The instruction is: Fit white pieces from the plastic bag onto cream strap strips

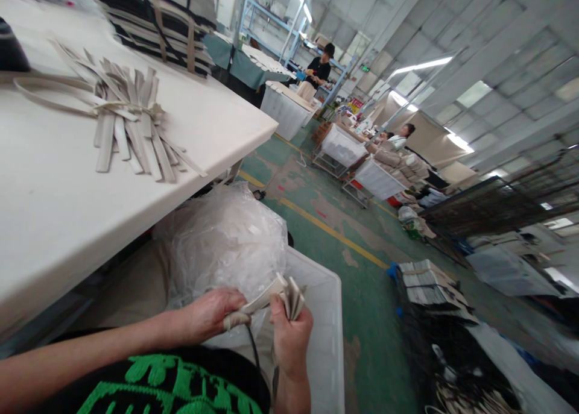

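My right hand (292, 338) is closed round a small stack of beige fabric strips (295, 298), their ends sticking up past the thumb. To its left, my left hand (215, 311) grips the same strips where they run across between both hands. A thin dark cord hangs below my left hand; where it is attached I cannot make out. Both hands are over a white plastic bin (323, 317) with a clear plastic bag (226, 227) beside and partly over it. On the white table (54, 221) lies a tied bundle of similar beige strips (131, 125).
A strapped stack of dark and beige cloth (154, 22) stands at the table's back. Several white bins (341, 146) line the green floor (316, 239) with its yellow line. Two people work farther off. Dark cloth piles (456, 354) lie at the right.
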`<state>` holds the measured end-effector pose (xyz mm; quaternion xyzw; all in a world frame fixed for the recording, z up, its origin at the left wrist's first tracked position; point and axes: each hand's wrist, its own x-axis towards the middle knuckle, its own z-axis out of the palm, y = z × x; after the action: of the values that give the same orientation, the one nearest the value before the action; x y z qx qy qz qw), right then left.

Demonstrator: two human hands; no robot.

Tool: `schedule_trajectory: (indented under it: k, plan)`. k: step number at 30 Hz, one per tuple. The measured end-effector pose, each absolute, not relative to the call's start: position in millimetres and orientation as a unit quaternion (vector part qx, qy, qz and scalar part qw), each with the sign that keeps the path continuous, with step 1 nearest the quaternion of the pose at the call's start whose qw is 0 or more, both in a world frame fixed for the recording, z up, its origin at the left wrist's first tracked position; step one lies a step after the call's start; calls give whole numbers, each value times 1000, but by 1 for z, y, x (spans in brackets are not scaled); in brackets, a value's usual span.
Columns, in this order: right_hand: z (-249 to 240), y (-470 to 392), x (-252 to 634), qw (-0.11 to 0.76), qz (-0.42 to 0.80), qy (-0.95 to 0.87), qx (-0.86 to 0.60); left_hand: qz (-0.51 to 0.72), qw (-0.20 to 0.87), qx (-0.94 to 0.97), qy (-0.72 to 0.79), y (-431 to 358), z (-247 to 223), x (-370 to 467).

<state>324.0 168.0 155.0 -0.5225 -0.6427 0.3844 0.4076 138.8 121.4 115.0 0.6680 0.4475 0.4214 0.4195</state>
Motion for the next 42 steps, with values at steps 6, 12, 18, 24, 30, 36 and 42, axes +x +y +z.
schedule_trajectory:
  k: [6,12,18,24,30,36,42]
  plan:
    - [164,177,361,445,321,-580,-602,380,409,715,421,125,102,142]
    - [174,191,423,476,150,-515,-697,393,464,622,494,124,93,128]
    - [178,185,484,494,18,-496,-714,386,506,543,549,121,85,113]
    - [186,176,501,541,-70,-470,-694,369,509,541,558,123,77,110]
    - [179,175,519,539,-74,-450,-708,306,506,558,582,117,59,102]
    - [155,214,527,427,-2,-514,-744,229,472,564,638,103,39,91]
    - [121,259,518,446,131,-493,-735,261,471,514,668,105,22,74]
